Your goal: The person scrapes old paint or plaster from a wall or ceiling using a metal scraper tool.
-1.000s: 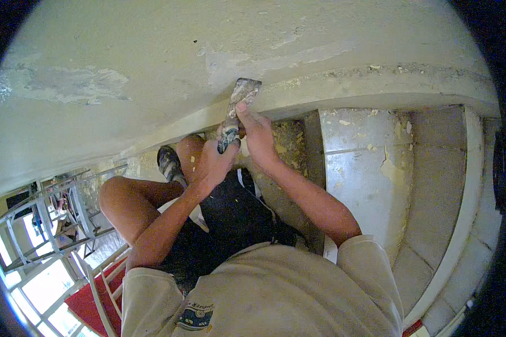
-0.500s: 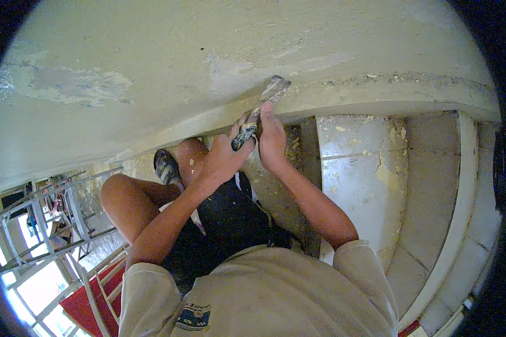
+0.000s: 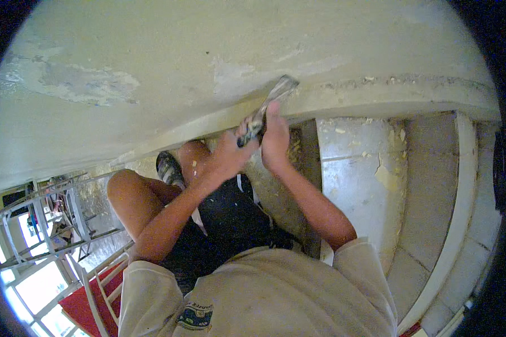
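A scraper (image 3: 283,87) with a flat, worn blade and a dark, paint-smeared handle points up and to the right. My left hand (image 3: 231,155) is closed round its handle. My right hand (image 3: 275,137) grips it from the other side, the thumb lying along it toward the blade. The blade's end is at the wall's foot, by the top of a pale raised skirting (image 3: 376,96). Just above the blade, the yellowish wall (image 3: 152,33) has a bare whitish patch (image 3: 233,74) where paint is off.
Tiled steps (image 3: 360,185) strewn with paint flakes run down on my right. My bent legs and a shoe (image 3: 170,167) are at the left of the skirting. A metal ladder (image 3: 42,216) and a red-seated chair (image 3: 98,295) stand at the lower left. Another peeled patch (image 3: 87,83) marks the wall.
The scraper and both hands have shifted slightly to the right along the skirting's top. My view has moved a little too; the grip looks much the same.
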A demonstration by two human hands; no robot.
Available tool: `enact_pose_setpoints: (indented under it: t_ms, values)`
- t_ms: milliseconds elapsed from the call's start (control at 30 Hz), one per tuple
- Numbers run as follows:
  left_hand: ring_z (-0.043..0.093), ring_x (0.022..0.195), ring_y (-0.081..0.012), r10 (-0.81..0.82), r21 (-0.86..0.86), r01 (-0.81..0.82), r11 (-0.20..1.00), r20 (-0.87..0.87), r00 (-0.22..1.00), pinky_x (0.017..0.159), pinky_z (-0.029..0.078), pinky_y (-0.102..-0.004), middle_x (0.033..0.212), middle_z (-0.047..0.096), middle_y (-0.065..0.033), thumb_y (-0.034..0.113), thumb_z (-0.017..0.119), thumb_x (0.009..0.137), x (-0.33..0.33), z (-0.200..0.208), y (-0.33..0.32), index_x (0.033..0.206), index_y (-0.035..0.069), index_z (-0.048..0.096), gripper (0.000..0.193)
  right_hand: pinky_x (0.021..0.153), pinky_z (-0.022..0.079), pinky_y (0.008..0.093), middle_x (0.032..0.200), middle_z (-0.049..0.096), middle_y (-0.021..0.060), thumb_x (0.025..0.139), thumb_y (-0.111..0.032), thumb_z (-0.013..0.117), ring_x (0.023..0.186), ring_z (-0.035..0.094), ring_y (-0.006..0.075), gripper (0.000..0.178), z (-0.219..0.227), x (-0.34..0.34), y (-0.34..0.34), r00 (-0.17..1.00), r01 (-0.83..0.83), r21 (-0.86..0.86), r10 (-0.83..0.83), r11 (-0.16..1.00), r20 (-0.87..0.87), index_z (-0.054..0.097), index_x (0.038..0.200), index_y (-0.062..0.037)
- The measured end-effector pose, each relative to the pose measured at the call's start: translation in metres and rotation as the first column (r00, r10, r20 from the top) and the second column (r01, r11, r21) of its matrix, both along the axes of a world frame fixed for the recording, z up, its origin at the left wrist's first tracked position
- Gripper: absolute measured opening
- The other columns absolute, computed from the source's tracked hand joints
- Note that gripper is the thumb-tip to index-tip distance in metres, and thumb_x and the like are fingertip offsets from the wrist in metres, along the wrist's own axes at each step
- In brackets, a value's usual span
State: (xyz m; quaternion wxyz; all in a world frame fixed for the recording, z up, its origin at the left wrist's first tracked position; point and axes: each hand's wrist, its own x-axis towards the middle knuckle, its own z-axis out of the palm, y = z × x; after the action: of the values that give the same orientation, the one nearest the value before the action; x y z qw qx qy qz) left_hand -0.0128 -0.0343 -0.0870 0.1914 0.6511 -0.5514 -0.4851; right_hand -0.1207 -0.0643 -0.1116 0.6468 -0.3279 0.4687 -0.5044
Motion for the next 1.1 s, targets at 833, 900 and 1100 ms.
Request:
enact_pose_setpoints:
  t_ms: [833,900,1100]
  values:
    - [0.051,0.053,-0.011,-0.007,-0.12,-0.051,0.991,-0.438,0.899,0.048,0.041,-0.0255,0.061,0.054,-0.0032,0.016,0.043,0.087,-0.01,-0.024,0.023,0.074,0.002,0.051,0.02,0.059,0.039,0.036,0.061,0.053,0.0151,0.088,-0.038,0.044,0.055,0.046,0.023,0.045,0.018,-0.004,0.004,0.84,-0.216,-0.247,0.051,0.945,-0.541,0.055,0.073,0.0022]
    - [0.051,0.051,-0.0111,0.027,-0.01,-0.037,0.999,-0.485,0.874,0.047,0.04,-0.0261,0.059,0.053,-0.0031,0.016,0.042,0.086,-0.009,-0.028,0.014,0.073,0.002,0.05,0.021,0.059,0.039,0.0358,0.062,0.053,0.0151,0.089,-0.039,0.044,0.056,0.046,0.0228,0.045,0.011,-0.002,-0.003,0.877,-0.206,-0.249,0.066,0.946,-0.475,0.055,0.073,0.0022]
    - [0.049,0.047,-0.012,0.017,-0.089,-0.069,0.994,-0.483,0.875,0.046,0.04,-0.0267,0.055,0.05,-0.0025,0.015,0.041,0.087,-0.011,-0.037,0.024,0.074,0.003,0.049,0.019,0.061,0.039,0.036,0.061,0.052,0.0145,0.089,-0.042,0.041,0.058,0.047,0.0251,0.049,-0.003,0.0,-0.001,0.912,-0.19,-0.153,0.117,0.97,-0.393,0.054,0.073,0.0018]
